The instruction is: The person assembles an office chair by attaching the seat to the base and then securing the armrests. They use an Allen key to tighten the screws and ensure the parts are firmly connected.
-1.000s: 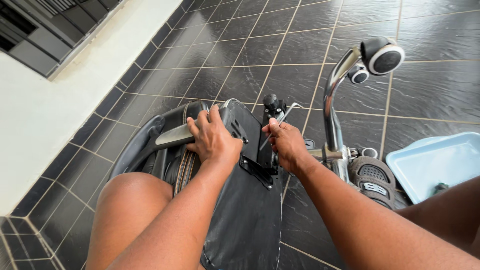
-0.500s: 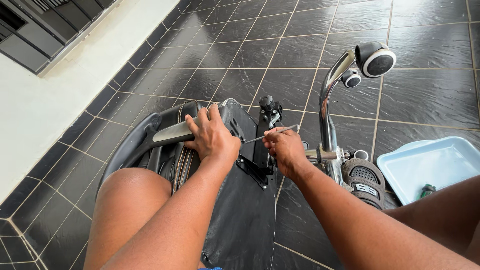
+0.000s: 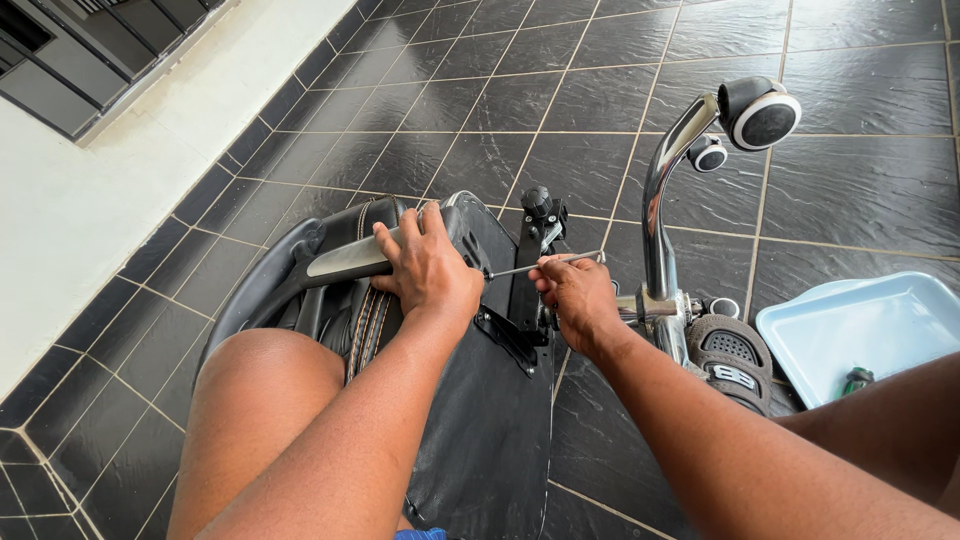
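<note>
The left hand (image 3: 428, 268) rests on the black underside of an overturned office chair (image 3: 480, 420), its fingers spread and curled over the seat edge next to the armrest (image 3: 345, 262). The right hand (image 3: 572, 296) has its fingers closed around a thin metal tool (image 3: 520, 267), whose tip points at the black bracket (image 3: 525, 290) on the seat bottom. The chair lies on the dark tiled floor (image 3: 500, 90), between the person's knees. The chrome base arm with castors (image 3: 765, 115) rises at the right, near a light blue tray (image 3: 860, 325)
</note>
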